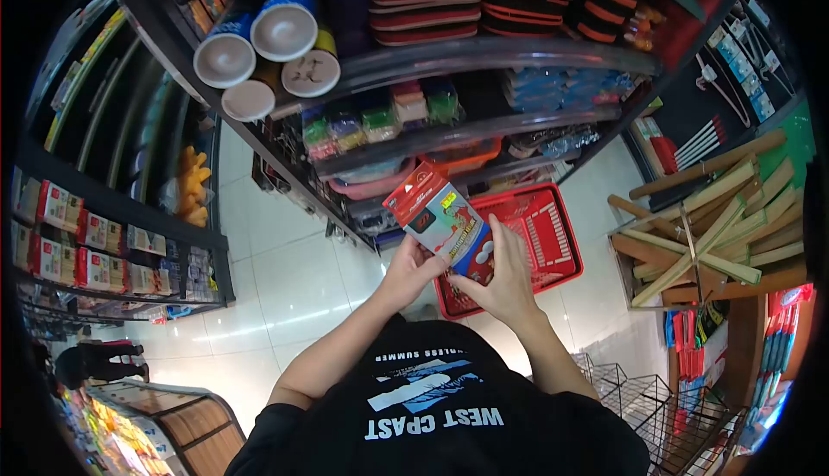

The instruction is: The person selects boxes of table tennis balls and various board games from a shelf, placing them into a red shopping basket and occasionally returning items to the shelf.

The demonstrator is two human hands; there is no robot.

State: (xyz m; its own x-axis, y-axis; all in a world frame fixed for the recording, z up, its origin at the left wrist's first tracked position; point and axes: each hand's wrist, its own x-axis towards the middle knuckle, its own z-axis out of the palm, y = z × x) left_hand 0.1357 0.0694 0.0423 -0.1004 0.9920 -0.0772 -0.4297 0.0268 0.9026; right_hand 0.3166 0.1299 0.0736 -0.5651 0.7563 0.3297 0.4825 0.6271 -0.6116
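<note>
Both my hands hold a boxed package [443, 221] in front of my chest. It has a red top with a hang tab, a blue lower part, a cartoon-like picture and a small yellow-green sticker. My left hand [413, 271] grips its lower left side, thumb across the front. Around the lower right edge my right hand [501, 273] is closed, with its thumb at the bottom. Below the box, a red shopping basket [566, 226] rests on the tiled floor, partly hidden by my hands.
A shelf unit [518, 62] ahead carries rackets, tubes [285, 31] and small packets. Left, another rack holds red-and-white packages [95, 234]. On the right stand a crate of wooden bats [717, 234] and a wire basket rack [648, 407]. Another person [99, 362] is far left.
</note>
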